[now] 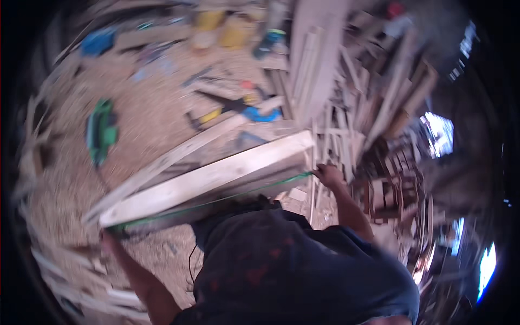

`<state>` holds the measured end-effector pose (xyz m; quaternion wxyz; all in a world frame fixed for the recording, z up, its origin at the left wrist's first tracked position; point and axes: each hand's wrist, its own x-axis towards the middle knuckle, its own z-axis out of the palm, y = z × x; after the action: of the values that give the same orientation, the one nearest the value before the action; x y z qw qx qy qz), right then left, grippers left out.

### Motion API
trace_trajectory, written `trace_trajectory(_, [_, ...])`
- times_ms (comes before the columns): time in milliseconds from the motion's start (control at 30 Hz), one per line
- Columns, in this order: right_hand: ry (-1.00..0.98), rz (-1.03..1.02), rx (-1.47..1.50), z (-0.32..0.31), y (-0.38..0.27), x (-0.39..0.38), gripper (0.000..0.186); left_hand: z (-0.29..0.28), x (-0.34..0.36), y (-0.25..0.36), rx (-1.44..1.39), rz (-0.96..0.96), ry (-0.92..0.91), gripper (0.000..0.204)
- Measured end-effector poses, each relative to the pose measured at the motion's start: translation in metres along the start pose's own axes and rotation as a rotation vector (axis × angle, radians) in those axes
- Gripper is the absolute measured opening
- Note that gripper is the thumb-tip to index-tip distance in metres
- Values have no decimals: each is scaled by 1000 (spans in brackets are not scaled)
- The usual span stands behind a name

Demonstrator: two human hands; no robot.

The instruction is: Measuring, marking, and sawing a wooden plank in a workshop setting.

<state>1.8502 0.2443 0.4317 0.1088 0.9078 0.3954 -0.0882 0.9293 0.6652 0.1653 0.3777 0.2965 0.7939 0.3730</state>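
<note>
A pale, squared wooden beam [211, 176] lies slantwise in front of my body, its right end farther away. Along its near side runs a thin green strip [249, 189], pulled taut like a tape or cord. My right hand [329, 175] pinches the strip's right end, just off the beam's right end. At the beam's left end is my left hand [107, 239], beside the strip's other end. Motion blur hides its fingers, so its hold on the strip is unclear.
A longer thin board [179, 154] lies behind the beam. Beyond it are a saw [219, 99], a blue tool [260, 114] and a green power tool [102, 131] on sawdust-covered ground. Wood planks [319, 59] lean at the far right. Stacked wooden pieces [387, 195] stand to the right.
</note>
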Motion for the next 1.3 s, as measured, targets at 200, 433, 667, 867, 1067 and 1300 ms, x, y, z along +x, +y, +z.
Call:
trace_trajectory(200, [63,18,51,12,66,38,44,53,-42,45,100,53,50,60])
trace_trajectory(433, [99,7,89,18,162,122,42,140,-175,67,407,106,260,79])
trace_trajectory(667, [56,-5,75,41,269,224,43,193,-365,69,93,-152,-12,94])
trace_trajectory(867, [36,-70,114,49,310,260,41,186,-468,55,117,-435,-82,83])
trace_trajectory(1067, [41,-135,100,50,318,278,38,225,-517,38,-6,-507,-88,78])
trace_trajectory(1300, [-51,-179,140,52,325,294,38,299,-524,35,-45,-521,-190,82])
